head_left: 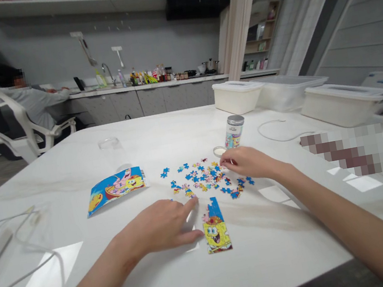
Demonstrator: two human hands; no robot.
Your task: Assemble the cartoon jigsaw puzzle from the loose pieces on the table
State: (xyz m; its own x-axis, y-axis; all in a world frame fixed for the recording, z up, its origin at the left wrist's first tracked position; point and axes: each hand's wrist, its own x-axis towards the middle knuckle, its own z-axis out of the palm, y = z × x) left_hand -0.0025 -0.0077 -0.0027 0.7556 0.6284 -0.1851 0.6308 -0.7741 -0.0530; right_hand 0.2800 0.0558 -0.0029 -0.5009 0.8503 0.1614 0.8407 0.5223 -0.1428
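My left hand [163, 225] lies low over the table with thumb and index finger spread apart. Its index fingertip touches the near edge of the loose jigsaw pieces [202, 176], and the thumb is just left of a joined puzzle section [216, 230] showing a yellow cartoon face. At the right side of the pile, my right hand [242, 161] has its fingers curled together, fingertips down among the pieces. What they pinch, if anything, is hidden. A picture sheet [117, 187] with the cartoon characters lies bent on the left.
Behind my right hand stands a printed can [234, 131] with a metal lid, a round lid [219, 151] beside it. A clear jar [111, 152] is at back left. Lidded bins [239, 98] line the back right. Cables [32, 270] lie left; a person [35, 107] sits beyond.
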